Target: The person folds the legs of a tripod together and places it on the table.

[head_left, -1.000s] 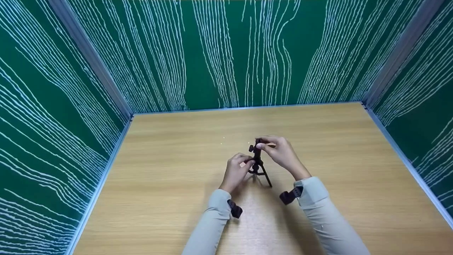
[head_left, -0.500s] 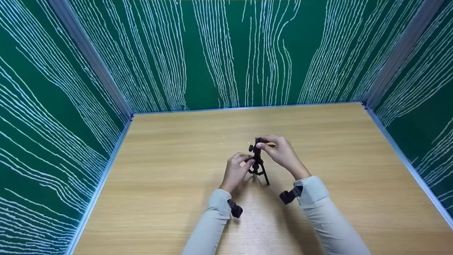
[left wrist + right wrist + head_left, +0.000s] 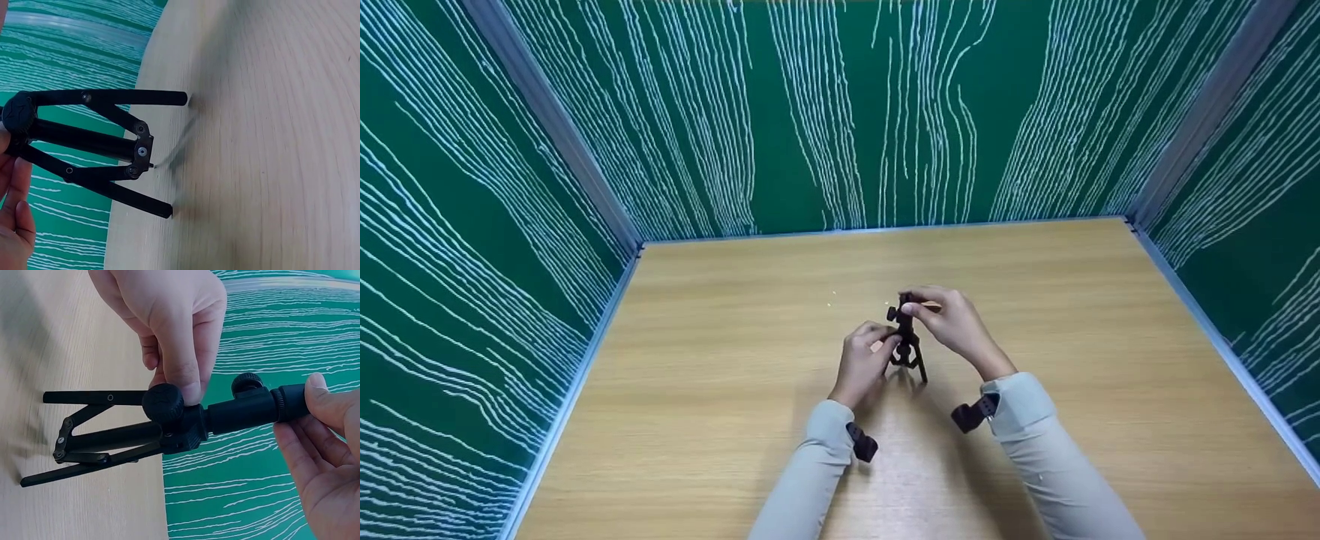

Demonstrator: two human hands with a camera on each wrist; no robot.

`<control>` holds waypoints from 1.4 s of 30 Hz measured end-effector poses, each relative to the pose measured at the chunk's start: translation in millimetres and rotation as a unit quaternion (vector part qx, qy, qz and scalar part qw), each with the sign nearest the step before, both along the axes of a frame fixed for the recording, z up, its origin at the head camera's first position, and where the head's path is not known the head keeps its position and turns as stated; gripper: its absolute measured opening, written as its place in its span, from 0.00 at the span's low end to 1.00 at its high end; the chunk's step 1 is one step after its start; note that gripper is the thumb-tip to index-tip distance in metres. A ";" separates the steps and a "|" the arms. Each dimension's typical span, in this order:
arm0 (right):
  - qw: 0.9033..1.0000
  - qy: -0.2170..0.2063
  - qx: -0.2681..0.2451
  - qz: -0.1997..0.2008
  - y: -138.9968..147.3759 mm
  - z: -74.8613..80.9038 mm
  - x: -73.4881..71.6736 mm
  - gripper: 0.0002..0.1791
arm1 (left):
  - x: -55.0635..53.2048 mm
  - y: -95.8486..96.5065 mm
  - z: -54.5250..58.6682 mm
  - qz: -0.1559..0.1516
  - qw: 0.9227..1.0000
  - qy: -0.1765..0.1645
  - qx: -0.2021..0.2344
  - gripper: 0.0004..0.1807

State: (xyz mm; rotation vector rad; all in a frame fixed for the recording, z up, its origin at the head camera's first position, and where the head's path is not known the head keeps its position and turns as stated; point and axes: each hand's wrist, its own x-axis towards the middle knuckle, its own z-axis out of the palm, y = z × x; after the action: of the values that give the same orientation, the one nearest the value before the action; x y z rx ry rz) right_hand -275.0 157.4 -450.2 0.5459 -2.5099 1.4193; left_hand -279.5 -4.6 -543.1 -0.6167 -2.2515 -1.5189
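Note:
A small black tripod point(image 3: 904, 349) stands upright between the two hands in the head view, legs pointing down and partly folded in. My left hand point(image 3: 861, 363) pinches its collar, where the legs join, beside a large round knob point(image 3: 163, 403). At the top of the column, my right hand point(image 3: 961, 330) holds the end piece between thumb and fingers. A smaller knob point(image 3: 247, 382) sticks out just below that grip. In the left wrist view, hinged braces point(image 3: 117, 117) link the legs to the centre tube, and the leg tips sit right at the tabletop.
A light wood table point(image 3: 720, 315) lies under the hands. Green panels with white wavy lines point(image 3: 795, 112) enclose it at the back and both sides. A few tiny pale specks point(image 3: 831, 304) lie on the wood left of the tripod.
The tripod's legs have drawn inward, the right leg's tip shifting left and up toward the column. Both hands keep their grips and have hardly moved.

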 end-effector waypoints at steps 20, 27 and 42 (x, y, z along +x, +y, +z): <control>1.000 0.001 -0.012 -0.001 1.7 -0.2 -4.0 0.14 | -2.7 0.9 1.4 0.017 1.000 0.016 -0.010 0.07; 1.000 -0.010 -0.024 0.004 4.1 -1.6 -3.7 0.14 | -3.7 0.7 -1.2 0.007 1.000 -0.002 0.010 0.07; 0.997 -0.038 -0.062 -0.017 -0.1 0.1 6.6 0.18 | -2.6 1.0 -13.1 -0.006 0.996 -0.071 0.053 0.10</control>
State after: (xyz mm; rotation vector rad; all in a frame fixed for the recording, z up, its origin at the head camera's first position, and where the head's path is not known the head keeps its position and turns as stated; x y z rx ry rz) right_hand -268.3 157.4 -450.1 0.4314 -2.4536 1.5994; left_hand -282.1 -3.6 -556.1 -0.5064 -2.2553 -1.7253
